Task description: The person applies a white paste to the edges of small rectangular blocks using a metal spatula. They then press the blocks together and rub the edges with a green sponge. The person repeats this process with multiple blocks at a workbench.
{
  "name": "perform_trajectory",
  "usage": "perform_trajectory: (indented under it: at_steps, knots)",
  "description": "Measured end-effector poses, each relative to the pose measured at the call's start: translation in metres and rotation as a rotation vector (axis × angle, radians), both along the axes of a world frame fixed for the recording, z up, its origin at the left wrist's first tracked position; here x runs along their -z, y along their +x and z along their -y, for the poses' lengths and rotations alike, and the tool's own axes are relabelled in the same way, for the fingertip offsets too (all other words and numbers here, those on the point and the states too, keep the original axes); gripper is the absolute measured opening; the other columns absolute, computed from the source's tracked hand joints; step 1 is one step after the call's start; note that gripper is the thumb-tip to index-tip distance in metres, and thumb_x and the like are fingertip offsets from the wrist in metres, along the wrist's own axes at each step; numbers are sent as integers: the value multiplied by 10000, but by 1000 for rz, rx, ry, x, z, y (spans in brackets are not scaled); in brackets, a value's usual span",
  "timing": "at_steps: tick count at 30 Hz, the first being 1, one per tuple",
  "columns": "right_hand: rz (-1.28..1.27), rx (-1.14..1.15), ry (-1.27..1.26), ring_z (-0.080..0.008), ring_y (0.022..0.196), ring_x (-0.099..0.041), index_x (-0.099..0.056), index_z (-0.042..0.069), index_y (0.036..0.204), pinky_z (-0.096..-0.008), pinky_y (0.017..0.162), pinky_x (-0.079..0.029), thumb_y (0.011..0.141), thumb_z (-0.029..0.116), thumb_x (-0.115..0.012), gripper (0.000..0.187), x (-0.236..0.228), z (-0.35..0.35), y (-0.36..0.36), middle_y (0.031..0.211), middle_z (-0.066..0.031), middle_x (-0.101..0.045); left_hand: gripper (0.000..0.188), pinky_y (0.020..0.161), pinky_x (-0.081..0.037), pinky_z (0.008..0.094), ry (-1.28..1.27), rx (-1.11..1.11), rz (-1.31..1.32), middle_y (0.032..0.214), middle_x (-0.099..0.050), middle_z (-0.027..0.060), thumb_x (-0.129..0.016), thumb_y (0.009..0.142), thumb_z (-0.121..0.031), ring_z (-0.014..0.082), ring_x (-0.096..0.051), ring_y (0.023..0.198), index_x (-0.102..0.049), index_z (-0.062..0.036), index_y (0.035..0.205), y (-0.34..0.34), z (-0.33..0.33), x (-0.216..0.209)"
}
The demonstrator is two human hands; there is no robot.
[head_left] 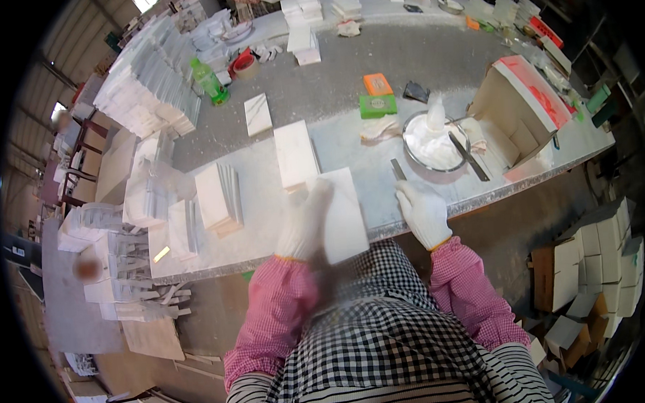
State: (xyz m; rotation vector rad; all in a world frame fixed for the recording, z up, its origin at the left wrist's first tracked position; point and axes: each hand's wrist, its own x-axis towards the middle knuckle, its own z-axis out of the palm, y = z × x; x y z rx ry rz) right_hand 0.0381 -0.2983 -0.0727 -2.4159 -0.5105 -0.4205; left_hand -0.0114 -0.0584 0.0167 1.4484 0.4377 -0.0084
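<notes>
My left hand (pixel 302 223), in a white glove and slightly blurred, grips the left side of a white marble tile (pixel 346 218). That tile reaches past the table's front edge, close to my apron. Just beyond it lies a stack of white tiles (pixel 295 154). In my right hand (pixel 424 213), also gloved, is a small scraper (pixel 397 169) with its flat metal blade pointing away from me. The fingers wrap round its handle, which is hidden. Beyond that hand stands a metal bowl (pixel 446 170) of white paste, with a knife (pixel 469 156) resting across its rim.
More tile stacks (pixel 219 198) stand left on the table (pixel 380 210). A single veined tile (pixel 258 115), green box (pixel 378 106), orange box (pixel 378 84) and green bottle (pixel 209 82) lie or stand farther back. An open carton (pixel 501 117) is right of the bowl.
</notes>
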Motion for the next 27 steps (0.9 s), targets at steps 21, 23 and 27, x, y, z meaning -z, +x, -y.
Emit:
perform_trajectory:
  at_steps: [21, 23, 27]
  knots:
    - [86, 1, -415, -322, 1035, -652, -691, 134, 1162, -505, 854, -516, 889, 256, -682, 299, -37, -35, 150, 1104, -95, -693, 242, 740, -564, 430, 2060, 220, 169, 1009, -677, 91, -654, 865, -130, 283, -678, 960, -611, -35, 1083, 78, -29, 19]
    - [60, -15, -466, -331, 1098, -641, -674, 144, 1247, -518, 901, -506, 886, 283, -705, 388, -44, -48, 186, 1181, -101, -692, 248, 801, -551, 429, 2023, 237, 255, 1008, -661, 95, -648, 860, -134, 288, -658, 955, -610, -23, 1079, 72, -26, 18]
    - [-62, 54, -596, -336, 1241, -599, -599, 171, 1423, -510, 993, -480, 876, 308, -745, 582, -31, -71, 236, 1348, -98, -661, 271, 883, -505, 441, 1710, 271, 479, 1063, -626, 122, -664, 863, -186, 327, -609, 1040, -603, -18, 1065, 64, -37, 21]
